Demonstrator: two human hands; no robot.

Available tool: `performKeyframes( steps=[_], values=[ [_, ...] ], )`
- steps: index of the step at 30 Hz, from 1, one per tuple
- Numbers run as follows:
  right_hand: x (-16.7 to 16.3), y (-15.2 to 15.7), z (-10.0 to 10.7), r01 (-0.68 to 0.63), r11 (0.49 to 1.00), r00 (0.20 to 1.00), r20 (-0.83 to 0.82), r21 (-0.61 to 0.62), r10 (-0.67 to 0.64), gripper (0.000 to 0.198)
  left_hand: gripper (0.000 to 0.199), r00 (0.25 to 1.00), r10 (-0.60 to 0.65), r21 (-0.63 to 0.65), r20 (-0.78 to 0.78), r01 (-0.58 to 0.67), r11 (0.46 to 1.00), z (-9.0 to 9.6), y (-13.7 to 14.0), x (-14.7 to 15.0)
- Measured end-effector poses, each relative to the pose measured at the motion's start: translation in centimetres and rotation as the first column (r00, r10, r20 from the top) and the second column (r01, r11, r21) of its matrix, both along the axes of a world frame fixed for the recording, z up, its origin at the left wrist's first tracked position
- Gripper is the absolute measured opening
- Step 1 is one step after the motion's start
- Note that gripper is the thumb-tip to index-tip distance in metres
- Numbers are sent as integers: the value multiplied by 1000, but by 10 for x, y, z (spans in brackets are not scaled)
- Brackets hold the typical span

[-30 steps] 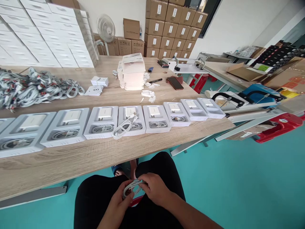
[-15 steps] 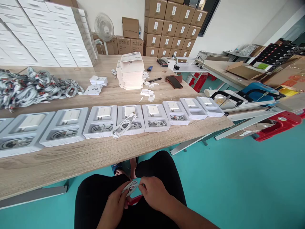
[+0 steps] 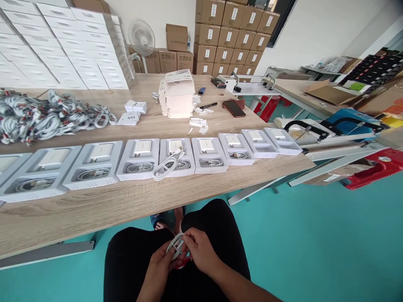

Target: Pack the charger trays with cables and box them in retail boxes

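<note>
Above my lap, my left hand is closed around a coiled white cable. My right hand pinches the coil's right side, its thumb and fingertips on the cable. Exactly which strand they grip is hard to make out. On the table edge in front stands a row of white trays, each with a white charger in its upper hollow. Most trays also hold a coiled cable in the lower hollow; the two at the right end show none. Another coiled cable lies loosely across one middle tray.
A heap of cables lies at the table's left, before stacked white boxes. Behind the trays are a stack of cards, a phone and a pen. A red stool stands at the right.
My right hand has moved in against the coil, and the two hands are closer together. The whole view has shifted slightly to the left, so the table appears further right.
</note>
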State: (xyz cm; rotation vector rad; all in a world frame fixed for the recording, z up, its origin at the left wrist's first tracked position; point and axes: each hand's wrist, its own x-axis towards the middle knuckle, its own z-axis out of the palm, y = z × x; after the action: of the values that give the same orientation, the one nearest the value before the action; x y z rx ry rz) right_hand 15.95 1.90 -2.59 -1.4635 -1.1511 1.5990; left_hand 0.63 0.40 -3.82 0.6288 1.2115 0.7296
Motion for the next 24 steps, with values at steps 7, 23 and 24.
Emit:
performKeyframes(
  steps=[7, 23, 24],
  values=[
    [3, 0, -1, 121, 959, 948, 256, 258, -188, 19, 52, 997, 79, -45, 23, -78, 996, 2, 5, 0],
    [28, 7, 4, 48, 998, 987, -154, -28, -51, 25, 38, 969, -54, -13, 240, 59, 998, 26, 7, -2],
    [32, 8, 4, 11, 995, 979, -200, -103, -32, 31, 40, 974, -75, -2, 216, 77, 997, 27, 6, -2]
  ],
)
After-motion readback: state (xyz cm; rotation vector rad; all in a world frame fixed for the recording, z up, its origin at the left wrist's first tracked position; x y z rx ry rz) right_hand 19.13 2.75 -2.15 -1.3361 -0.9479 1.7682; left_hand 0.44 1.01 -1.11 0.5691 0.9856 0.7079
